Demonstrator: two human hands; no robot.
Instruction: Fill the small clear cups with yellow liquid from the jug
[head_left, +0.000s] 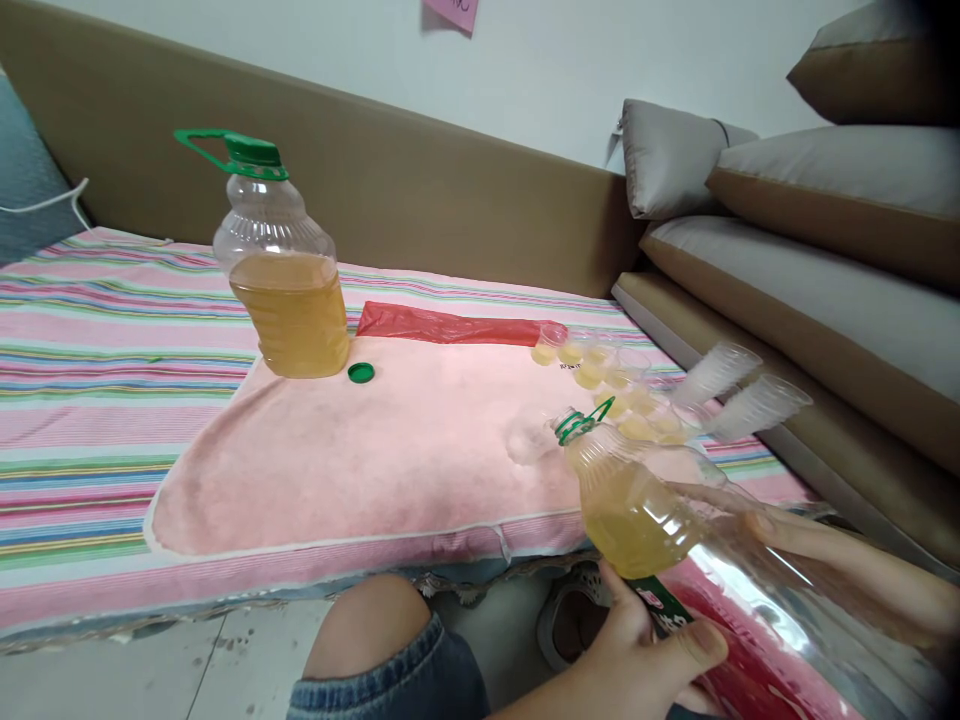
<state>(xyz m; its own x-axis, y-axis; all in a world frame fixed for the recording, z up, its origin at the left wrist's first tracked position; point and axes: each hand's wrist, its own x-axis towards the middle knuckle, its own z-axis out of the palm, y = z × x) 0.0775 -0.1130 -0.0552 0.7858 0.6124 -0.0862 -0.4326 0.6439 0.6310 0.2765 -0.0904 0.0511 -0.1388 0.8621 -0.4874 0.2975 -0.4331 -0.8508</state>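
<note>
A large clear plastic bottle (637,510) of yellow liquid lies tilted at the lower right, its uncapped mouth with a green ring pointing left. From below, my left hand (649,645) grips it near the dark and red label. My right hand (739,510) is on its far side, partly seen past the clear plastic, with fingers along the bottle. By the mouth is a clear plastic cup (525,443), lying just above or on the pink cloth (360,460). Behind the bottle stand several small clear cups (589,372) with yellow liquid.
An upright capped bottle (296,310) of yellow liquid stands at the left, beside a loose green cap (361,373). A folded red plastic bag (457,325) lies behind. Two stacks of clear cups (757,405) lean at the right, near piled cushions (817,270).
</note>
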